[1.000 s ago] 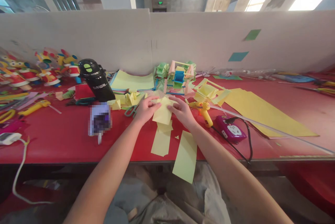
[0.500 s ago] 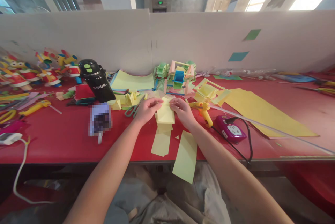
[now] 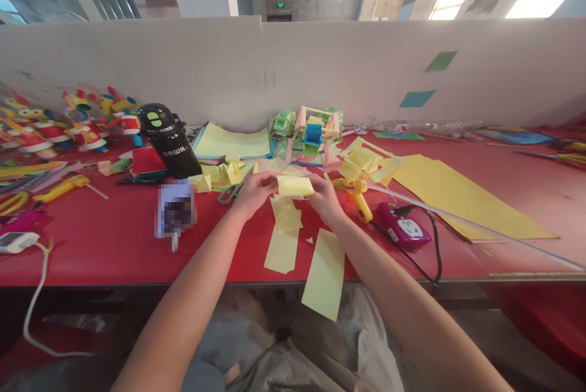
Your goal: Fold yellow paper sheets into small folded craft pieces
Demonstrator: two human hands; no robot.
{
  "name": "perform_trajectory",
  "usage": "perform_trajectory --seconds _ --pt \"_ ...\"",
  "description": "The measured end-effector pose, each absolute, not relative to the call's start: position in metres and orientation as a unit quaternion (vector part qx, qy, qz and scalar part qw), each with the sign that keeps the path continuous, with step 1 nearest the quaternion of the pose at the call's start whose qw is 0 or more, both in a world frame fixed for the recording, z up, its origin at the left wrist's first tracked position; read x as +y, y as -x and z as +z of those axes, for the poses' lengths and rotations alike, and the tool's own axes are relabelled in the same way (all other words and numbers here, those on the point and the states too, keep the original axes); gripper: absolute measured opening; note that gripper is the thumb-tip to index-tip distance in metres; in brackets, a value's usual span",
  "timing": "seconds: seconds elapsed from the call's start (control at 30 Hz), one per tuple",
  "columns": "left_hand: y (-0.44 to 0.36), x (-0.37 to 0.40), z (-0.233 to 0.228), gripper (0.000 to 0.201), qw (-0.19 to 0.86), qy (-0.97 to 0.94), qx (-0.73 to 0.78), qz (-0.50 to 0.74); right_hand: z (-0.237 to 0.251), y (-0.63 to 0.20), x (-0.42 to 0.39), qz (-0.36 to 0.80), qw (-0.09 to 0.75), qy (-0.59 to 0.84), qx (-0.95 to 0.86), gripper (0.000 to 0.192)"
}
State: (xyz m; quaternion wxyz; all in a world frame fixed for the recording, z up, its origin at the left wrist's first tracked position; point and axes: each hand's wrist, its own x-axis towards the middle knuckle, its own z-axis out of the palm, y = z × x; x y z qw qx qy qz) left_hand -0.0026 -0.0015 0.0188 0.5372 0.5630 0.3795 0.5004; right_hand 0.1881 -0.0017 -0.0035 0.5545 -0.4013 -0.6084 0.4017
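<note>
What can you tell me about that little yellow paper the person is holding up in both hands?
The yellow paper is a small pale sheet, thin and matte, folded into a narrow band that lies level. The left hand pinches its left end and the right hand its right end, holding it just above the red table. More yellow strips lie flat beneath it, apart from it.
</note>
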Motion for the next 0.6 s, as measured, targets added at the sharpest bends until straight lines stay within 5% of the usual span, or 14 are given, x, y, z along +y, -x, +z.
perform_trajectory --seconds 0.23,0.37,0.6 --pt "0.004 0.006 0.011 0.026 0.396 -0.618 0.418 0.536 0.003 -0.186 -0.011 0.377 0.500 0.432 -0.649 0.044" --pt "0.004 0.006 0.008 0.028 0.448 -0.619 0.413 0.496 0.004 -0.183 -0.015 0.453 0.451 0.409 -0.651 0.043" --pt "0.004 0.008 0.003 0.027 0.388 -0.622 0.468 0.492 -0.004 -0.182 -0.006 0.380 0.558 0.406 -0.616 0.052"
